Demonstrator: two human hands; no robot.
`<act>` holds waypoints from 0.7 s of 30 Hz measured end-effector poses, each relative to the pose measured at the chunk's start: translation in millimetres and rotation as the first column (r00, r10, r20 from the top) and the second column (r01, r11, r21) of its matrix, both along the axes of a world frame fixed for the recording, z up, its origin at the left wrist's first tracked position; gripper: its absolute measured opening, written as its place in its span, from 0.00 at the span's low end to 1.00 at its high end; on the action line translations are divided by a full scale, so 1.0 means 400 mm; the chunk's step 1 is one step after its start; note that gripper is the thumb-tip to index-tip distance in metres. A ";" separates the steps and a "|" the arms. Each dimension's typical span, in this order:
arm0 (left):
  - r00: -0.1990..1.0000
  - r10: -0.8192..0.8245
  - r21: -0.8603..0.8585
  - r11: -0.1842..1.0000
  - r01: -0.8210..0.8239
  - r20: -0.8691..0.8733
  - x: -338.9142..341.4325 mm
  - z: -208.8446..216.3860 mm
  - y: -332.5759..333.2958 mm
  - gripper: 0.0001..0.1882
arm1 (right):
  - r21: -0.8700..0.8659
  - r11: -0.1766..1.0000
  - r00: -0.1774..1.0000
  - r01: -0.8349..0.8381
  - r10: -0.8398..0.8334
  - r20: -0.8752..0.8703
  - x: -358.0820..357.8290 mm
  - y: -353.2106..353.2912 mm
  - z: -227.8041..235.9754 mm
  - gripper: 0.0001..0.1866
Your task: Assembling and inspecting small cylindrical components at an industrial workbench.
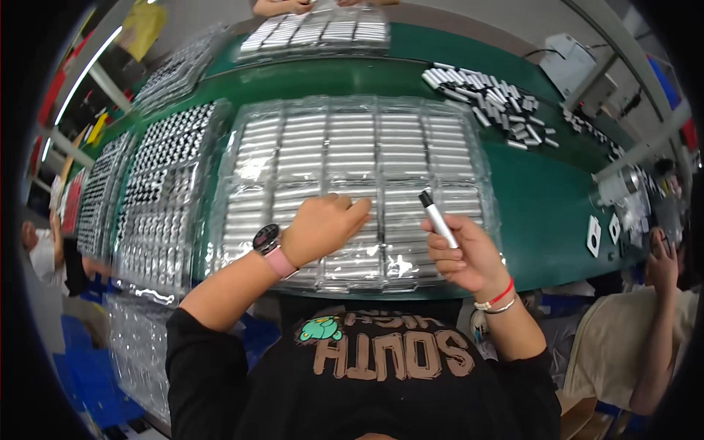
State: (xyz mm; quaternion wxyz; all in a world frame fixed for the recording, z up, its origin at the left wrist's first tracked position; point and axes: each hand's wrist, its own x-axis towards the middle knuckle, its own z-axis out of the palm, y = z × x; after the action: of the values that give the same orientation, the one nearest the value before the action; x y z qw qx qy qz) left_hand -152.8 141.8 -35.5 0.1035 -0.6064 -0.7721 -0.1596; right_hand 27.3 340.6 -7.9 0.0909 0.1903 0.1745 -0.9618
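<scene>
A clear plastic blister tray [253, 132] filled with rows of silver cylinders lies on the green table right in front of me. My left hand [319, 227], with a pink-strapped watch at the wrist, rests palm down on the tray's near rows, fingers curled over the cylinders. Over the tray's near right corner, my right hand [466, 253] holds one silver cylinder with a black tip [438, 218], tip pointing up and away. A red band and a bracelet circle that wrist.
Stacks of filled trays [158, 191] stand to the left and along the far edge [315, 33], where another person's hands reach in. A loose heap of silver cylinders [488, 99] lies at the far right. A seated person [645, 330] is at my right.
</scene>
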 end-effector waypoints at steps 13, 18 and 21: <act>0.498 -0.110 0.226 0.958 -0.179 0.860 0.015 0.118 0.012 0.12 | 0.734 0.664 0.986 0.146 -0.162 -0.050 -0.010 -0.035 0.022 0.15; -0.132 -0.165 0.128 0.959 -0.253 0.977 0.033 0.126 0.021 0.12 | 0.946 0.231 0.971 0.228 -0.127 -0.203 0.001 -0.061 0.015 0.16; -0.300 -0.225 0.169 0.965 -0.200 0.927 0.034 0.120 0.023 0.11 | 0.939 0.002 0.939 0.344 -0.022 -0.344 0.013 -0.066 0.019 0.14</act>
State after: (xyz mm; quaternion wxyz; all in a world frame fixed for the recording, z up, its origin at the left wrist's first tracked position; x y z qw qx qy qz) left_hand -139.1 150.9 12.6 -0.4844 -0.2157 -0.5014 -0.6837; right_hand 32.4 314.2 -0.2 -0.2150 0.1075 0.7750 -0.5844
